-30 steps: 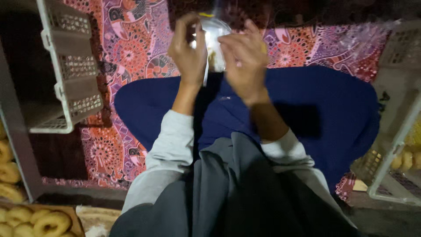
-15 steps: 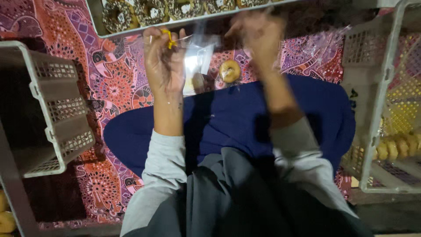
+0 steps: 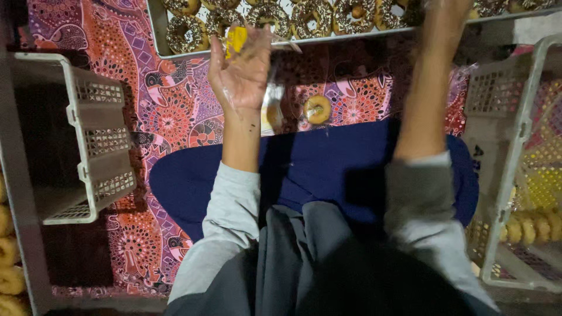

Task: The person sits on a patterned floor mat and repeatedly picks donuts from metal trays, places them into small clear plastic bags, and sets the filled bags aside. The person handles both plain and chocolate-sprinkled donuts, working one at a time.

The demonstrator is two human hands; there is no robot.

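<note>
Clear bag [image 3: 270, 105] in left hand [image 3: 241, 73]

patterned red-and-purple cloth [image 3: 164, 111] spread underneath. empty pale plastic crate [image 3: 93, 140] at left, tipped on its side. plain golden doughnuts [image 3: 7, 257] stacked along the left edge. second pale crate [image 3: 515, 175] at right, with more golden doughnuts [image 3: 530, 225] inside. dark blue cushion [image 3: 328, 169] in the middle, lying over the cloth.

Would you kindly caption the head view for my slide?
Left hand holds a clear plastic bag over patterned cloth; right hand reaches the tray of sprinkled doughnuts.
</note>
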